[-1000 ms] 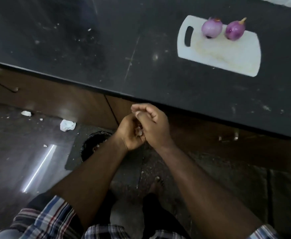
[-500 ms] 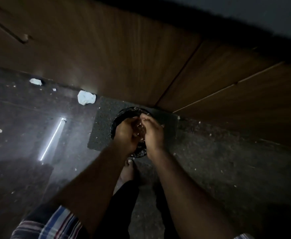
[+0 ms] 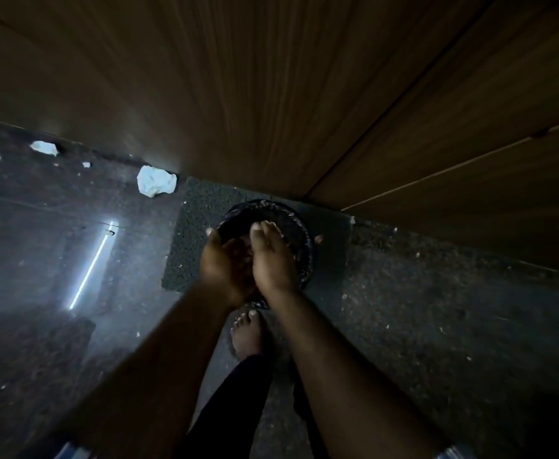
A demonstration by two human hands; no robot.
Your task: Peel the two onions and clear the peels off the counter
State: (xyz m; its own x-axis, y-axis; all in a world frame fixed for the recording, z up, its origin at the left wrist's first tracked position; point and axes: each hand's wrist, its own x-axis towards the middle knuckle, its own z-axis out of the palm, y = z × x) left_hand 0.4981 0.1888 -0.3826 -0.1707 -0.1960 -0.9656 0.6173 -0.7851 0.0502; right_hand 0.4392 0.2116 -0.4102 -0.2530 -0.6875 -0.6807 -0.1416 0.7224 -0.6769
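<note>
- Both hands are now low over the bin (image 3: 299, 233), a dark round container standing on a dark mat (image 3: 192, 233) at the foot of the wooden cabinet fronts (image 3: 271, 94).
- Change: a second ago the hands were at counter-edge height, cupped together around what looked like a bit of peel, with the two onions peeled on the white board. Half a second ago they were already down at the bin rim. The view has since tipped further down and closer; counter, board and onions are out of frame.
- Left hand (image 3: 225, 263): palm turned up and in, cupped, fingers reaching over the near rim.
- Right hand (image 3: 271, 256): fingers laid fairly straight, pointing into the bin mouth, pressed against the left.
- Grip state: right looks relaxed, not clamped. Left is cupped; whether any peel is in it cannot be told, too dark and blurred.
- Peels: none clearly visible now. Pale flecks along the bin's far rim may be scraps, not certain.
- Judgement: this reads as the dump step, peel going into the bin. Task is near its end, with a counter check for leftovers remaining.
- Also in view: white crumpled scrap (image 3: 156, 184) on the floor beside the mat, a bare foot (image 3: 248, 332) below the bin.
</note>
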